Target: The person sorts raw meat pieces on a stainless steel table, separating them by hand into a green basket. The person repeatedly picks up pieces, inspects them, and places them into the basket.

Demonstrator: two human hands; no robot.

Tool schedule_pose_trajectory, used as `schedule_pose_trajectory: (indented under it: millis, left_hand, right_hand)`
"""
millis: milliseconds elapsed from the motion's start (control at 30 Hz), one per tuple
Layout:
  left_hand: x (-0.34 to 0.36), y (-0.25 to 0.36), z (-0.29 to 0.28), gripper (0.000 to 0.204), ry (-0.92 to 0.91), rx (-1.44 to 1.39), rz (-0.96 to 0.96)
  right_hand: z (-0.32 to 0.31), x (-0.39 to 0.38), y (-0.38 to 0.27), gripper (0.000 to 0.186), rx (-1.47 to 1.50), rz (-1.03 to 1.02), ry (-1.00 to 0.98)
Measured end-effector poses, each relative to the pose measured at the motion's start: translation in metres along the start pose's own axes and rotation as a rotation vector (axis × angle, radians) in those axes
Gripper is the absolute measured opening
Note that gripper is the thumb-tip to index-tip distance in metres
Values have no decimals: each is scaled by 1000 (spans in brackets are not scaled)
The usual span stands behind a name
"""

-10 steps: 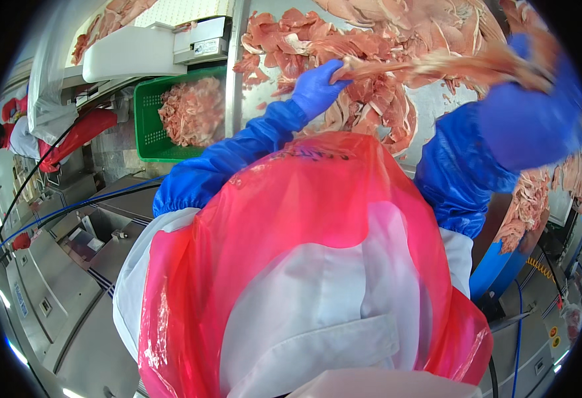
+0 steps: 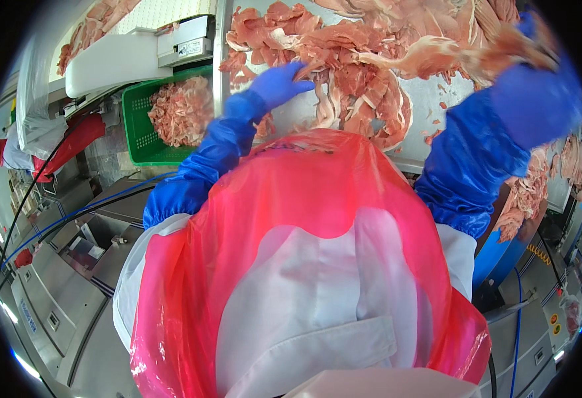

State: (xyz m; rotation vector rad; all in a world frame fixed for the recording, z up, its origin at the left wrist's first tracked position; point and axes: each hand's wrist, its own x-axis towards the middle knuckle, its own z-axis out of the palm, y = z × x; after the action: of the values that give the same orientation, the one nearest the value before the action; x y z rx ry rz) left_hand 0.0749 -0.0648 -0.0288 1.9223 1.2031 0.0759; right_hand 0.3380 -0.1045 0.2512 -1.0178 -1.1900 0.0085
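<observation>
My left hand (image 2: 278, 85), in a blue glove, is at the left part of the metal tray (image 2: 430, 106). Its thumb stands apart from its fingers, and nothing shows between them. Thin raw meat slices (image 2: 367, 99) lie loose just beyond its fingertips. At the far right, my right hand (image 2: 543, 99) is raised and smeared by motion. It grips the bunched end of a long strip of meat (image 2: 430, 61), whose other end trails leftward over the slices. My right fingers are partly hidden by the meat.
Left of the tray sits a green perforated crate (image 2: 135, 126) with meat pieces inside. Behind it are a white guard (image 2: 115, 63) and a belt (image 2: 168, 10) carrying meat. More meat (image 2: 526, 192) rests by a blue bin (image 2: 493, 259) at right. A co-worker (image 2: 22, 149) stands far left.
My left hand has let go of the strip's left end and moved a little leftward. That end has dropped toward the slices, while my right hand still holds the other end.
</observation>
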Motion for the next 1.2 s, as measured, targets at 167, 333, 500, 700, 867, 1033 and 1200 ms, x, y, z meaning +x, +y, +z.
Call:
schedule_pose_trajectory:
  millis: [167, 333, 500, 700, 867, 1033, 1200]
  left_hand:
    - [24, 126, -48, 82, 336, -66, 806]
    - [34, 151, 19, 37, 194, -277, 791]
    - [12, 106, 28, 26, 222, -288, 510]
    - [-38, -28, 59, 33, 52, -311, 205]
    - [-26, 48, -1, 52, 22, -438, 101]
    - [56, -29, -56, 67, 168, -250, 292]
    - [125, -125, -106, 48, 611, -1, 156]
  right_hand:
    - [18, -15, -1, 40, -241, -15, 16]
    - [-25, -14, 14, 39, -1086, -599, -134]
    - [-63, -2, -2, 41, -109, -70, 13]
    - [-77, 12, 9, 44, 247, 97, -51]
    - [-42, -70, 64, 46, 221, 607, -423]
    - [-54, -168, 92, 62, -266, 872, -663]
    - [-182, -213, 125, 60, -487, 1067, -554]
